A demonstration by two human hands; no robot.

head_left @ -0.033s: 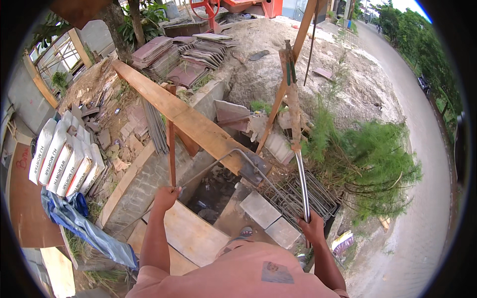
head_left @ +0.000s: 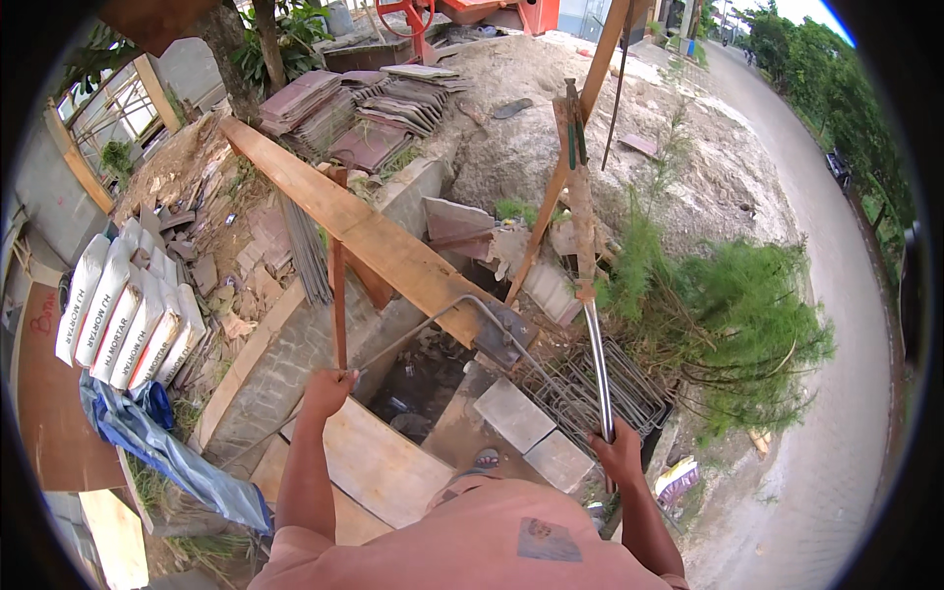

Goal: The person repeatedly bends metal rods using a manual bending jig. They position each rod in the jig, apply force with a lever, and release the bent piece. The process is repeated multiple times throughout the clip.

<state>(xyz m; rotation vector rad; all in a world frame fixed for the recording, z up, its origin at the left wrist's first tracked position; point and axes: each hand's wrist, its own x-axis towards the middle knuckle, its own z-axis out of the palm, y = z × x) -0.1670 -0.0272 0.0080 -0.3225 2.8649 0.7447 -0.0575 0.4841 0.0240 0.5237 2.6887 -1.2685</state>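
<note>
My left hand [head_left: 329,388] is closed round a thin grey steel rod [head_left: 408,327]. From there the rod rises to a bend over the near end of a long wooden plank [head_left: 364,236], then slopes down to the right. A dark metal plate [head_left: 503,339] sits at that plank end, partly under the rod. My right hand [head_left: 618,452] grips a shiny metal pipe [head_left: 598,359] near its lower end. Beyond the pipe, in line with it, runs a rusty brown length [head_left: 582,226]; pincers with green handles [head_left: 572,128] lie against its far part.
Bent steel bars [head_left: 624,388] are piled beside grey concrete blocks [head_left: 514,413]. Below the plank is a dark pit [head_left: 418,379]. White sacks [head_left: 128,315] stand at left, stacked roof tiles [head_left: 364,108] behind, a feathery green bush [head_left: 737,324] and paved road [head_left: 836,295] at right.
</note>
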